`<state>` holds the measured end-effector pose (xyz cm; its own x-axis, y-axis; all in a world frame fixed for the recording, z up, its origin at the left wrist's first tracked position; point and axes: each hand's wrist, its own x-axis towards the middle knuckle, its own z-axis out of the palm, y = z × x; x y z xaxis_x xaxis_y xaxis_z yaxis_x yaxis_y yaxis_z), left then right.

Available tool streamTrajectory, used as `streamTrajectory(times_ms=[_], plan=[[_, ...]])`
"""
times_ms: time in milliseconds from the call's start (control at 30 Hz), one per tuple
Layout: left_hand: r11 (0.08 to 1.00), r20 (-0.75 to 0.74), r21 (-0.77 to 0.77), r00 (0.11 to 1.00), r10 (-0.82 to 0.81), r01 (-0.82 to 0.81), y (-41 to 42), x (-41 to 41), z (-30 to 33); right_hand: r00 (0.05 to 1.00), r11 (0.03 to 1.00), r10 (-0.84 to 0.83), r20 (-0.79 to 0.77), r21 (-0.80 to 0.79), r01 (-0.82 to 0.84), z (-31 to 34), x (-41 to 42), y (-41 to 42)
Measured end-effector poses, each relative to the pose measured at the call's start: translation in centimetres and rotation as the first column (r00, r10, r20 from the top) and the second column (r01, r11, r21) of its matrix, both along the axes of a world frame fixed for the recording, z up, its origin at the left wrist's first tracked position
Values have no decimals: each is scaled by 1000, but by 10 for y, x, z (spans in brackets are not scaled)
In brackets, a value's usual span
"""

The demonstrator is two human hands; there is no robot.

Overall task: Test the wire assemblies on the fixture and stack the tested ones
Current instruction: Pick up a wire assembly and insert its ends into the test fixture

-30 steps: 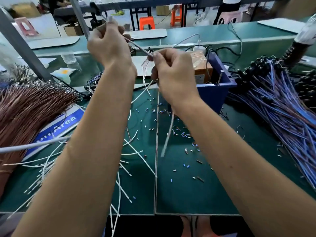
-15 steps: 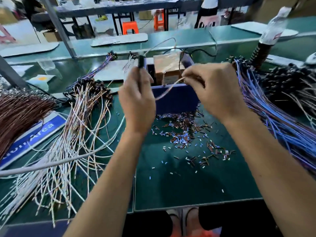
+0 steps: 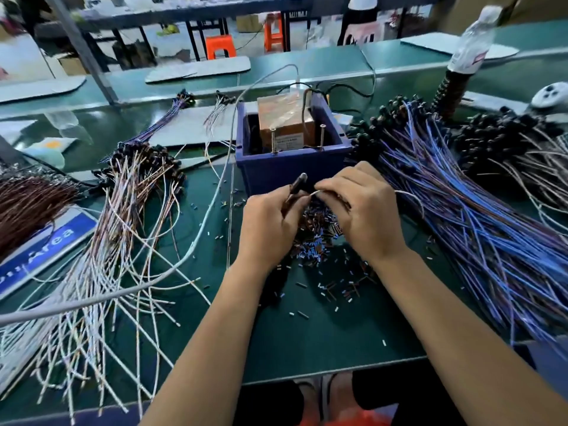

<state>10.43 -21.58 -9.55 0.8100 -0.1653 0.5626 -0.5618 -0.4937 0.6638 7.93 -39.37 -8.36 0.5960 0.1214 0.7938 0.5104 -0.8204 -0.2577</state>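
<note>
My left hand (image 3: 267, 222) grips a dark probe-like tool (image 3: 297, 184) whose tip sticks up between thumb and fingers. My right hand (image 3: 361, 210) pinches a thin white wire assembly (image 3: 408, 196) that loops off to the right. Both hands meet just in front of the blue bin (image 3: 292, 170), which holds the taped brown fixture box (image 3: 285, 121) with two upright screws. A fanned pile of white and brown wire assemblies (image 3: 116, 241) lies at left. A big pile of blue and purple ones (image 3: 467, 229) lies at right.
Small cut insulation bits (image 3: 316, 244) litter the green mat under my hands. A thick grey cable (image 3: 196, 241) runs from the fixture across the left pile. A brown wire bundle (image 3: 27, 204) and a blue sign (image 3: 46, 244) sit far left; a water bottle (image 3: 470, 44) stands back right.
Both hands came down from in front of the bin's top to just above the mat and drew together. The view swung right over the second.
</note>
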Motion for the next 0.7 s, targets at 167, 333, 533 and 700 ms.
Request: streamTrajectory(times_ms=[167,333,533,700], plan=[[996,-106,-35,991,81,-85,0,0,1,955,982,-154,252,149,119,4,-2,3],[986,-182,-162,983,6,-36,-4,-7,6,919,742,267,-289,670,-5,-1,-6,12],[954,-275,-284,946,-175,94,-6,-12,7,766,373,589,-257,928,25,4,-3,5],[952,-302,-268,926,-228,147,-8,-14,7,758,376,607,-237,927,-11,3,-5,7]])
